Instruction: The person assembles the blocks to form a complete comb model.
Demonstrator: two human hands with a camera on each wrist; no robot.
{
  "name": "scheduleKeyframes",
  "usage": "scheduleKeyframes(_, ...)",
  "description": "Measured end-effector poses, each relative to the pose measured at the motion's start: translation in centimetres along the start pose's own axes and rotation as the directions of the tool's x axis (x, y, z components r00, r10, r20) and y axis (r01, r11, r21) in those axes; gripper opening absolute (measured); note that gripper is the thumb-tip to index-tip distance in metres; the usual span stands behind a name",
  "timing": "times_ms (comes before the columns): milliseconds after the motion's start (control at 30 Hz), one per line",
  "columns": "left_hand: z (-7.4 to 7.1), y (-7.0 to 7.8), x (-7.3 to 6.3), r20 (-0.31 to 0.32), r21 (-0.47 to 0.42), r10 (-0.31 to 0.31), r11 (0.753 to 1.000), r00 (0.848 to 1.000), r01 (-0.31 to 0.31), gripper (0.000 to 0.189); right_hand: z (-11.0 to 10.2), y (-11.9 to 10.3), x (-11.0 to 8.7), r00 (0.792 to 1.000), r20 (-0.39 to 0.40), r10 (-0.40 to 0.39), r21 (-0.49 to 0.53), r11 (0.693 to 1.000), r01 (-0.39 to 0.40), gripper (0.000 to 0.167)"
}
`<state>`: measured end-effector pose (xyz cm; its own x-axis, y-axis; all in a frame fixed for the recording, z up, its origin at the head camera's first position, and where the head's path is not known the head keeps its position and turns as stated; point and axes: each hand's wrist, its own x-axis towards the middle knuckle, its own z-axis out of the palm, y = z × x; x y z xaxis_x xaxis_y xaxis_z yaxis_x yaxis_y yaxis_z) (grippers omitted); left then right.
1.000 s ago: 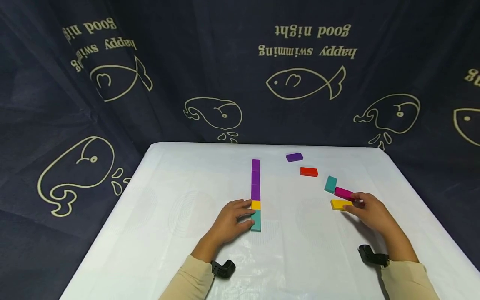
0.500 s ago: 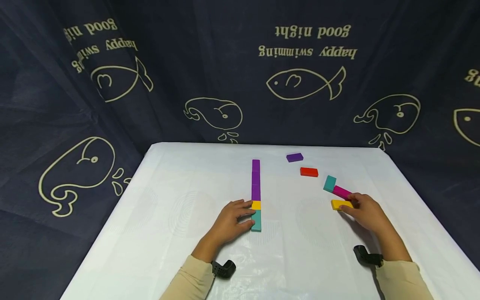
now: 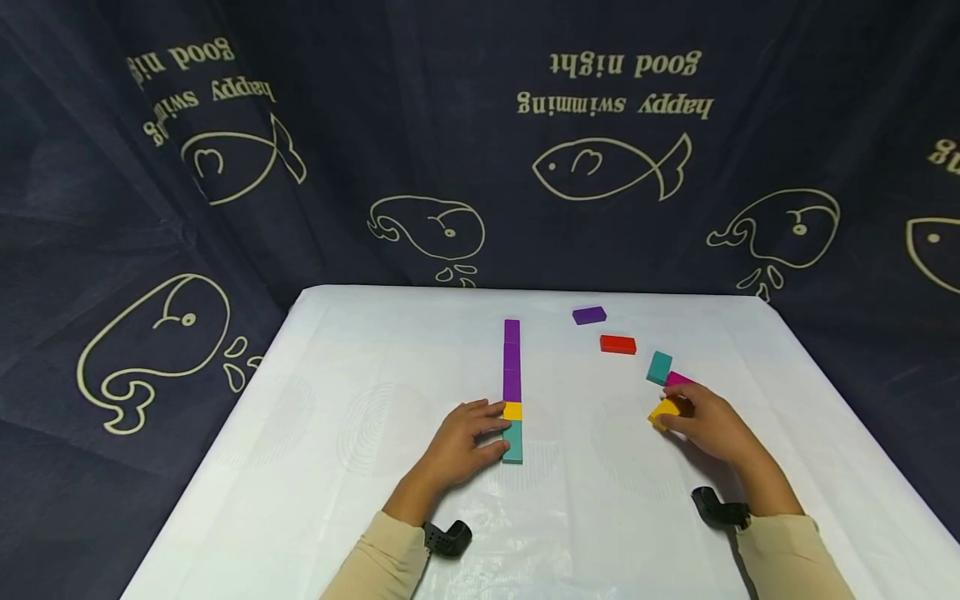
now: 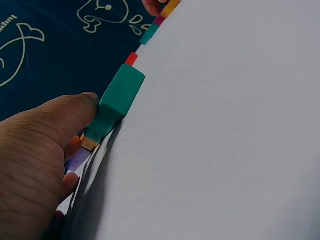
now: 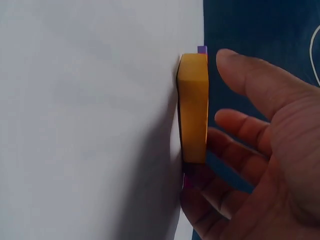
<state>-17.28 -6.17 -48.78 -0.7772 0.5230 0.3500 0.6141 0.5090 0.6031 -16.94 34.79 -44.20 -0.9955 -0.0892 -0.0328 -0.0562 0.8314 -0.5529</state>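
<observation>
My left hand (image 3: 461,442) rests beside a straight row of blocks, its fingertips at the teal block (image 3: 512,442) and the yellow block (image 3: 512,411) of that row. Beyond these, purple blocks (image 3: 512,360) continue the line. In the left wrist view the thumb lies along the side of the teal block (image 4: 117,100). My right hand (image 3: 712,425) is over a loose yellow block (image 3: 664,412). In the right wrist view its fingers touch one side of that yellow block (image 5: 194,105), while a gap shows at the thumb. A magenta block (image 3: 678,379) is partly hidden by the right hand.
A loose teal block (image 3: 659,367) stands against the magenta one. Farther back lie a red block (image 3: 618,344) and a dark purple block (image 3: 589,315). The white table (image 3: 360,350) ends at a dark patterned cloth (image 3: 450,108).
My right hand has moved left, off the magenta block and onto the loose yellow block, which has turned and slid slightly left. The magenta and loose teal blocks shifted a little earlier. My left hand stays put.
</observation>
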Motion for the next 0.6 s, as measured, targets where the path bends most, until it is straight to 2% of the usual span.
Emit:
scheduleKeyframes(333,-0.02,-0.01,0.03,-0.005,-0.004,0.005,1.0,1.0,-0.005,0.032,-0.09,-0.26,-0.23,0.999,0.032,0.026,0.012,1.0,-0.027,0.062)
scheduleKeyframes(600,0.1,-0.02,0.01,-0.006,-0.005,-0.002,1.0,1.0,0.002,0.032,0.08,0.24,-0.28,0.998,0.054,-0.013,-0.028,1.0,0.015,0.067)
